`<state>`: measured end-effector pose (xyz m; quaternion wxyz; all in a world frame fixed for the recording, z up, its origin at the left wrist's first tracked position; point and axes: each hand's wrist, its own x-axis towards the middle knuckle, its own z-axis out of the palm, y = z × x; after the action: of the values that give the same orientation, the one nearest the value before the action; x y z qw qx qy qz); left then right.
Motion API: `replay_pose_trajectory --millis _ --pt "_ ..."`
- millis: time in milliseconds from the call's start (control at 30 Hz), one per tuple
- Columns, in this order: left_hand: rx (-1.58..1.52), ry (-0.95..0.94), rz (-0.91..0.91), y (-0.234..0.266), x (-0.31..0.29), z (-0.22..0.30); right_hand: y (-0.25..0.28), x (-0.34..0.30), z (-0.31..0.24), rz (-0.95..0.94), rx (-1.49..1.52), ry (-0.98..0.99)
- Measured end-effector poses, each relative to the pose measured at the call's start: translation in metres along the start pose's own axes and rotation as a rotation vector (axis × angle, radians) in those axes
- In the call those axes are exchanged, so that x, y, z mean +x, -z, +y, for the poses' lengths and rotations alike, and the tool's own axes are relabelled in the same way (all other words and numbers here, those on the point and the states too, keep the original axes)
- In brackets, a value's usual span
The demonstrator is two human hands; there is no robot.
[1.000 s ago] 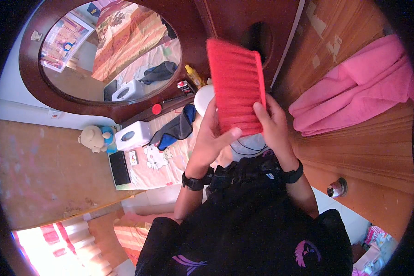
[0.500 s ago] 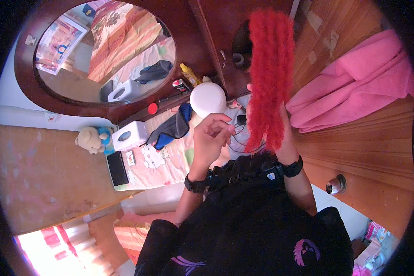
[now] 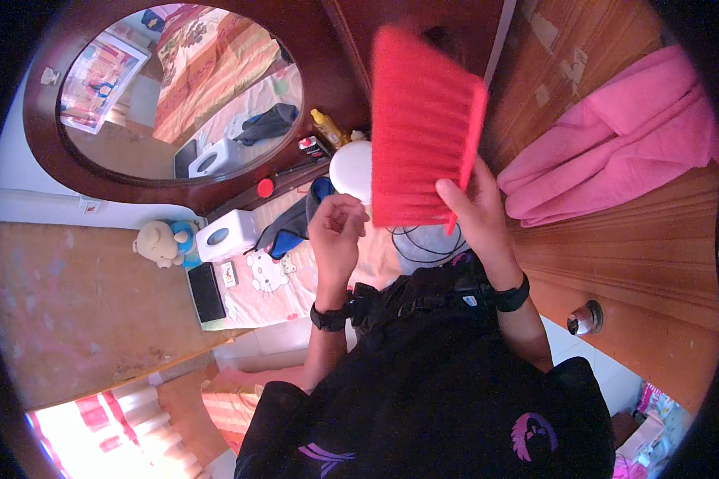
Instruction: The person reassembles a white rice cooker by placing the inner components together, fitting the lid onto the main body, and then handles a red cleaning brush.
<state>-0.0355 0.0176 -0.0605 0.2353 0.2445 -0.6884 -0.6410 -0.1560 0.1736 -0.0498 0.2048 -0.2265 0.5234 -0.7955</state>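
Note:
A red hand brush is held up in front of me, its long red bristles pointing left and its red back edge on the right. My right hand grips it at the lower right, thumb lying across the near end of the back. To the left of the bristles is my left hand, raised, with its fingers curled in toward the thumb. Whether anything small is pinched there I cannot make out. A small gap shows between this hand and the bristles.
Behind the hands, a dresser top holds a white round object, a dark blue cloth, a white tissue box, a plush toy and a black phone. An oval mirror stands behind. A pink towel hangs right.
The brush has turned from its bristle ends facing me to a side-on view, and shifted left. My left hand has moved slightly left, its fingers curling more.

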Motion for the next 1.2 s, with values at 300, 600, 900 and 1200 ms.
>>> replay_pose_trajectory --millis 300,600,900,1200 --pt "0.508 -0.629 0.246 -0.001 0.000 0.030 -0.003 0.003 -0.031 -0.119 -1.216 0.437" --pt "0.591 -0.495 -0.100 0.006 -0.003 0.030 -0.008 0.003 -0.045 -0.172 -1.093 0.539" --pt "-0.140 -0.112 -0.252 0.008 -0.013 0.023 -0.011 -0.010 -0.038 -0.204 -0.543 0.216" --pt "-0.077 -0.046 -0.429 0.004 -0.023 0.017 -0.026 -0.013 -0.028 -0.278 -0.563 0.269"
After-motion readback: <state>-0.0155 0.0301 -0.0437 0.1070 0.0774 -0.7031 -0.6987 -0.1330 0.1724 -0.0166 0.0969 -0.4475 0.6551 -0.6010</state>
